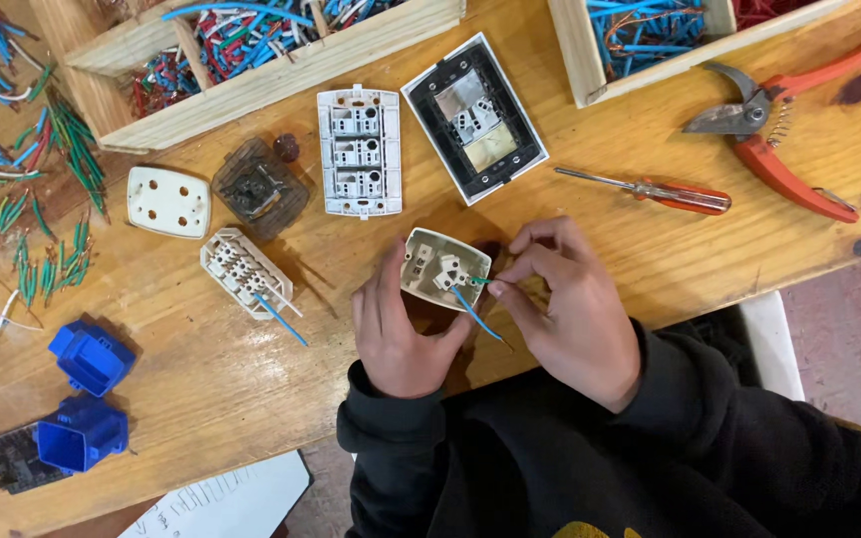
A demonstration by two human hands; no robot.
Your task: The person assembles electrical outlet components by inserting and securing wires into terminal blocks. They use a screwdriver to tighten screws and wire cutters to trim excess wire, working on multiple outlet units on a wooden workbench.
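The wooden table carries all parts, with two wooden trays of cut wire along its far edge: one tray at centre-left and one tray at the right. Red-handled cutters lie at the far right, and a red-handled screwdriver lies between them and the work. A white switch frame and a black-rimmed plate lie side by side just beyond the hands. The beige socket module sits at the near edge of the table, back side up. The left hand cradles it, thumb on its left end and fingers curled under. The right hand has its fingers pinched narrow on a blue wire and a short green piece at the module's terminals. The module appears to be light, rigid moulded plastic, likely smooth; hold it by its outer edges, clear of the terminals. The wire appears thin and springy; grip it close to the inserted end.
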